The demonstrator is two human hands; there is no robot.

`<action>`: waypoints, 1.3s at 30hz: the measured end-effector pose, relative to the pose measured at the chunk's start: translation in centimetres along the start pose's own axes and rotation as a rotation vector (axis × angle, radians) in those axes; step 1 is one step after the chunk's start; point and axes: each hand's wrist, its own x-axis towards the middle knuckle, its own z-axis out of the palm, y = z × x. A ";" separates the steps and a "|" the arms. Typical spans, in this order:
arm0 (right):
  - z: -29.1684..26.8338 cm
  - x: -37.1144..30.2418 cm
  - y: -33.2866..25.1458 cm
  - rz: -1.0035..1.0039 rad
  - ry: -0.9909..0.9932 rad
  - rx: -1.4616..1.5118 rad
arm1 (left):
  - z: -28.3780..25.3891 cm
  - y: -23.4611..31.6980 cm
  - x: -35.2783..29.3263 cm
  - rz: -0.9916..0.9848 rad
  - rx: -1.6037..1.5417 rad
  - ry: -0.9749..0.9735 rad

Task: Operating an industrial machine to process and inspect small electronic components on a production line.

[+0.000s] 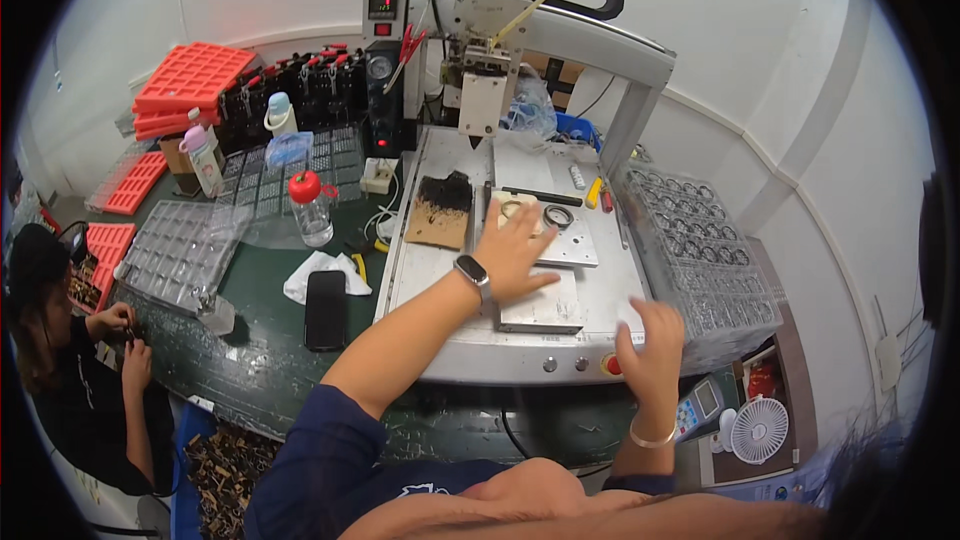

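My left hand point(515, 255), with a watch on its wrist, reaches over the metal fixture plate point(575, 250) on the machine bed. Its fingers are spread, and the fingertips lie at a cream-coloured block point(500, 202) with a ring on it; whether they press on it I cannot tell. A dark metal ring point(558, 217) sits on the plate just right of those fingertips. Below the palm is a silver metal block point(545, 312). My right hand point(655, 340), a bracelet at its wrist, is raised by the bed's front right corner, fingers apart and holding nothing, near a red button point(612, 365).
The machine's head point(484, 105) hangs over the bed. A blackened cardboard piece point(440, 210) lies left of the fixture. Stacked clear trays of rings point(690, 230) stand right. Left are a phone point(326, 310), a red-capped bottle point(311, 210) and a co-worker point(90, 380) handling something small.
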 end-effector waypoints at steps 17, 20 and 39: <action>20.2 18.8 7.1 -0.201 -0.251 0.472 | 0.3 2.1 -0.8 0.239 -0.138 -0.243; 20.5 18.7 8.1 -0.149 -0.219 0.362 | 0.6 2.4 -0.6 0.245 -0.130 -0.236; 19.3 18.1 6.6 -0.141 -0.249 0.271 | -0.2 3.0 0.4 0.504 -0.260 -0.152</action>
